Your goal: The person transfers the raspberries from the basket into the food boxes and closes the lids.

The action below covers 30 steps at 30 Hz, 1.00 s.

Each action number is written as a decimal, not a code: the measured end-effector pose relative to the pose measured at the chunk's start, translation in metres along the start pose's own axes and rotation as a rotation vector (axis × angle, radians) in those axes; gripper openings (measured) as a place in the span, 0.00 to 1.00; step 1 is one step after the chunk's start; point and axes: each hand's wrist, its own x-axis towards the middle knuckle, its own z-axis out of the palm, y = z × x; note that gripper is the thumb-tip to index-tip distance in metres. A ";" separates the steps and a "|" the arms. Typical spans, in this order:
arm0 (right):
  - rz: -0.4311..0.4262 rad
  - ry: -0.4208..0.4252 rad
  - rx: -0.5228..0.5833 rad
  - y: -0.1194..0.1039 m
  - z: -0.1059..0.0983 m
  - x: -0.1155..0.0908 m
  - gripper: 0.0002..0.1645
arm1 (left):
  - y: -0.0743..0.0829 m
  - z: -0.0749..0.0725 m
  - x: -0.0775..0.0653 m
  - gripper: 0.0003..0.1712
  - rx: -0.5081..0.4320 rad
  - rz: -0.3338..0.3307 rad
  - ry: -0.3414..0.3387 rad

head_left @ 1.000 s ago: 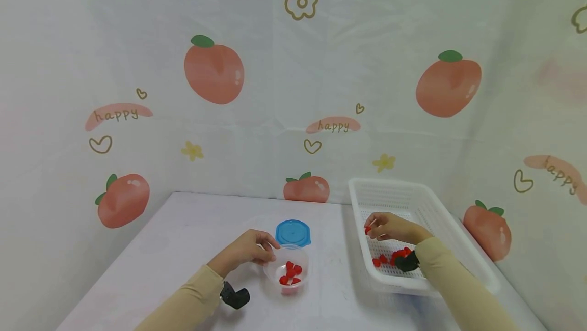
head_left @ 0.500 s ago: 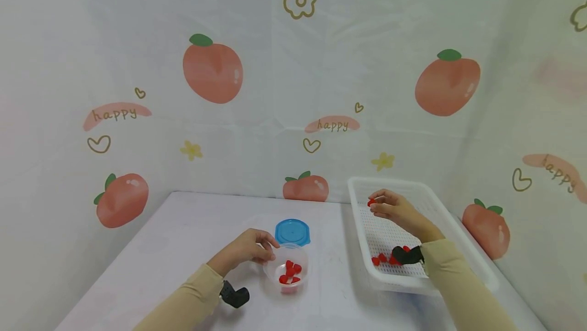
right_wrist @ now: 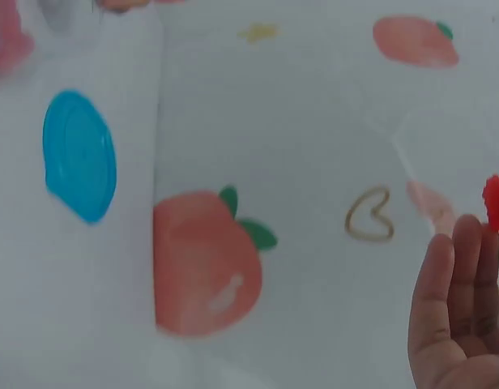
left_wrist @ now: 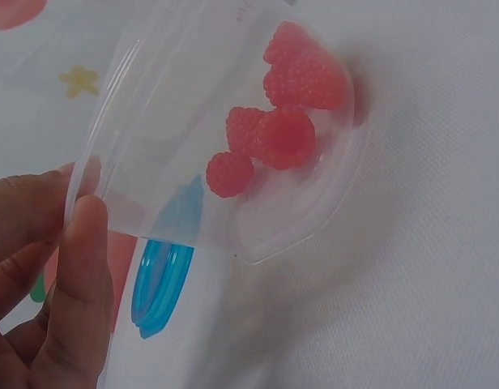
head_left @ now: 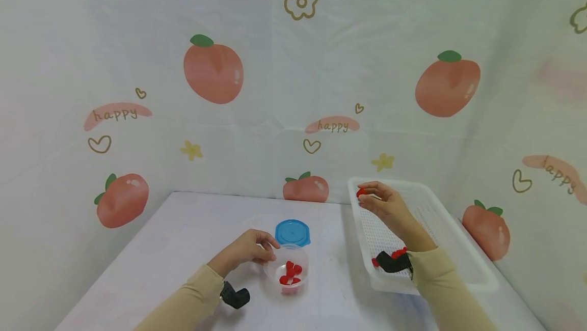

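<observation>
My left hand (head_left: 249, 248) pinches the rim of a clear plastic bowl (left_wrist: 160, 97) between thumb and fingers. Several red raspberries (left_wrist: 286, 134) lie on the bowl's bottom, as the left wrist view shows close up. Over the far left part of a white plastic basket (head_left: 477, 270), my right hand (head_left: 390, 209) is raised, with one raspberry (head_left: 361, 193) pinched at its fingertips. That same raspberry shows at the right edge of the right wrist view. More raspberries (head_left: 399, 253) lie in the basket's near end, partly hidden behind the black wrist camera.
A blue lid (head_left: 292, 232) lies on the white table (head_left: 206, 214) just behind the bowl. Behind the table hangs a pale curtain (head_left: 275, 66) printed with fruit and hearts. The basket's raised left wall stands between its inside and the bowl.
My right hand has risen from low in the basket toward its far left rim, carrying the raspberry. The left hand and bowl have stayed in place.
</observation>
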 end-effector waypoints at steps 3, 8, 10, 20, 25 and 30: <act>-0.009 0.000 0.032 -0.002 0.014 -0.001 0.16 | 0.000 0.000 0.000 0.13 0.000 -0.004 0.004; 0.002 -0.010 0.053 -0.002 0.037 -0.004 0.17 | -0.001 0.001 0.000 0.13 0.000 -0.006 0.008; 0.015 -0.004 0.050 -0.001 0.045 -0.006 0.16 | -0.001 0.001 0.000 0.13 -0.002 -0.004 0.006; 0.085 0.045 -0.093 0.024 0.079 -0.013 0.12 | -0.002 0.001 0.000 0.13 -0.008 0.003 0.004; 0.134 0.029 -0.125 0.039 0.092 -0.014 0.17 | -0.001 0.000 0.000 0.13 -0.009 0.002 0.004; 0.153 -0.011 -0.119 0.053 0.103 -0.017 0.20 | -0.001 0.000 -0.001 0.13 -0.014 0.000 0.004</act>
